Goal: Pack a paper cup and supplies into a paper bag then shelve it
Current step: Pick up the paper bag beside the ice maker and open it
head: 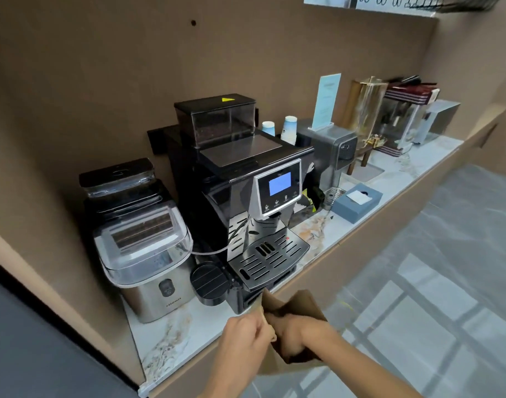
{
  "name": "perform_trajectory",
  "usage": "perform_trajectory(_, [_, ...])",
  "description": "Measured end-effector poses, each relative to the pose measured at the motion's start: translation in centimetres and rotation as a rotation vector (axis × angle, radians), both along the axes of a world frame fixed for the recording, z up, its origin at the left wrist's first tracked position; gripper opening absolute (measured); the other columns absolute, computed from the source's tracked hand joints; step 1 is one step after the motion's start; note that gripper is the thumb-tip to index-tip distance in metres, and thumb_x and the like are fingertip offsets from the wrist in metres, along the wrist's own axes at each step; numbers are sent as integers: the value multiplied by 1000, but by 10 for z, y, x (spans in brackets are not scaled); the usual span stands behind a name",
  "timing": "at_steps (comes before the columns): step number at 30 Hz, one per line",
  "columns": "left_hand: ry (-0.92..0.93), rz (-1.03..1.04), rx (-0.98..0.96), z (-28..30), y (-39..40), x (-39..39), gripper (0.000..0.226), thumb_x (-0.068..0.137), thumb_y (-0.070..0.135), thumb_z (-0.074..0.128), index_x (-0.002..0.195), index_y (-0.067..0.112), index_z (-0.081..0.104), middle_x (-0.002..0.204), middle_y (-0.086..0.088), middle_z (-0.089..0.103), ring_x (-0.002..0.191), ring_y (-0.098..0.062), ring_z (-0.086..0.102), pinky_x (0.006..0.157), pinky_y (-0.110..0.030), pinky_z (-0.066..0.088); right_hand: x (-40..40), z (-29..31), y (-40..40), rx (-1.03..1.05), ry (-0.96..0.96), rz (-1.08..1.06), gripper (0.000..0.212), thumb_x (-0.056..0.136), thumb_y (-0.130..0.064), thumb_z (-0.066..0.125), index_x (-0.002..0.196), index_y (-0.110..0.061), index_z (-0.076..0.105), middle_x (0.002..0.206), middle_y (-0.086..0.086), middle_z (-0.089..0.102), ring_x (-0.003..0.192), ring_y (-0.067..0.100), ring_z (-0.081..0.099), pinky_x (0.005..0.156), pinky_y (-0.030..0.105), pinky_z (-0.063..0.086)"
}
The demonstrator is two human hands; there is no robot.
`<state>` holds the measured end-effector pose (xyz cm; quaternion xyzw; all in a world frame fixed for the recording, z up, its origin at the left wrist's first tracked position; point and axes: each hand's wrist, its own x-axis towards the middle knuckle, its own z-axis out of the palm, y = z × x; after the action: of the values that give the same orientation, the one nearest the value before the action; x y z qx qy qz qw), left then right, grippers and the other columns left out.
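A brown paper bag (300, 304) hangs in front of the counter edge, below the coffee machine. My left hand (247, 331) pinches the bag's left rim. My right hand (293, 334) reaches into the bag's mouth, and its fingers are hidden inside. Two stacks of pale blue paper cups (289, 129) stand upside down behind the coffee machine. I cannot see what lies in the bag.
A black coffee machine (246, 193) fills the middle of the marble counter (171, 337). A steel ice maker (144, 248) stands left of it. A water dispenser (330, 150), a blue tissue box (356, 201) and a popcorn machine (401, 122) lie to the right.
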<state>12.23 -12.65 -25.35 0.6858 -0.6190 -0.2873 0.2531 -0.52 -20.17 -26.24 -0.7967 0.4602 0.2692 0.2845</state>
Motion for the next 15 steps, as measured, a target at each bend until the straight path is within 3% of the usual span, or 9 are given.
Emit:
perform_trajectory(2, [3,26,21,0,-11,-17,41,90,24,53,53,27,36,52,7,42,55,-7,41,51,-28,27,-22,13,-6,-92,-147,-62,34,90,-17,53,124,-16,51,121,15,66,109,33,62,95,42,53])
perform_trajectory(6, [70,163,22,4,-33,-63,47,89,16,58,49,25,36,46,8,43,49,-3,40,55,-16,38,-89,39,-10,-215,-533,-320,19,94,-22,57,112,-23,62,101,1,77,92,19,69,83,28,54])
perform_trajectory(8, [113,231,20,3,-41,-89,49,90,14,56,46,24,37,41,11,49,53,-2,47,54,-15,39,-128,46,-5,-290,-721,-535,8,92,-30,64,85,-32,67,79,-4,75,69,8,68,68,20,53])
perform_trajectory(11, [149,301,53,-1,-57,-130,41,93,18,54,54,25,46,53,9,56,70,-17,53,63,-28,36,-179,40,-3,-536,-788,-788,37,85,-54,62,60,-29,54,48,-11,55,48,5,49,52,17,39])
perform_trajectory(13, [157,342,44,-3,-66,-158,43,95,18,53,54,29,45,54,7,53,68,-18,51,67,-31,32,-202,33,-9,-548,-723,-942,53,75,-74,54,53,-26,49,43,-8,50,49,7,47,54,22,39])
perform_trajectory(15, [136,347,36,-4,-74,-185,44,97,18,51,55,30,45,56,6,53,66,-19,49,67,-30,32,-217,24,-21,-467,-614,-1000,71,68,-89,40,52,-20,47,48,-5,57,59,12,57,58,29,44])
